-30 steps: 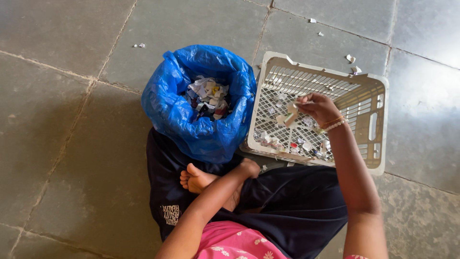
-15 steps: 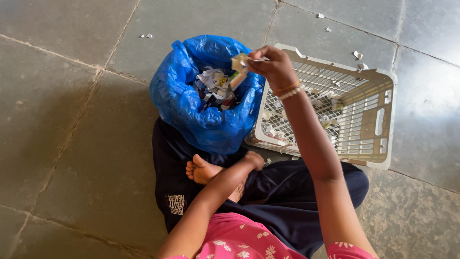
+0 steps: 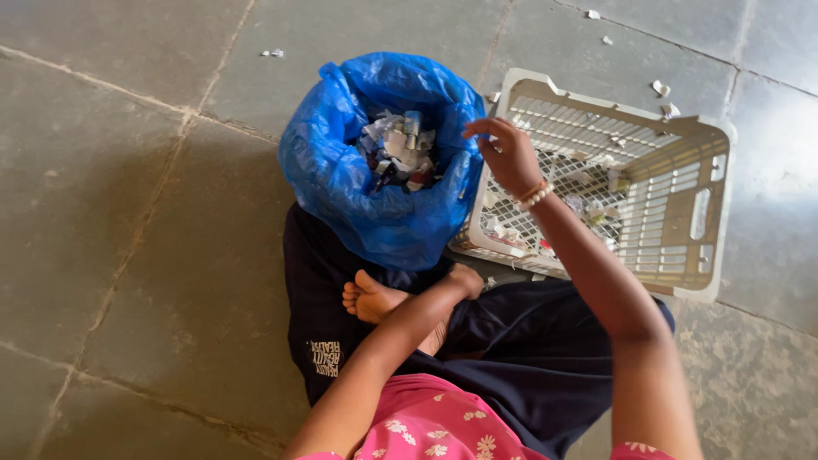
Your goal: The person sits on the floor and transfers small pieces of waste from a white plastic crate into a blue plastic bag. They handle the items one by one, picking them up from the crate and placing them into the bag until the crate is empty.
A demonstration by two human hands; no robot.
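You sit on a grey stone floor (image 3: 128, 213), and near the upper left of the frame one small white scrap (image 3: 274, 53) lies on it. In the upper middle stands one blue plastic bag (image 3: 358, 187), open at the top and filled with many small scraps of paper and foil (image 3: 396, 152), too many to count. Your left hand (image 3: 467, 279) is in the middle of the frame, below the bag, pressed at the near edge of the basket beside your one bare foot (image 3: 375, 300); I cannot tell how far it is closed. Your right hand (image 3: 509, 153) hovers between the bag and the basket, fingers loosely spread, holding nothing I can see. To the right lies one beige plastic basket (image 3: 707, 204), tilted, with some scraps inside. About four scraps lie above it.
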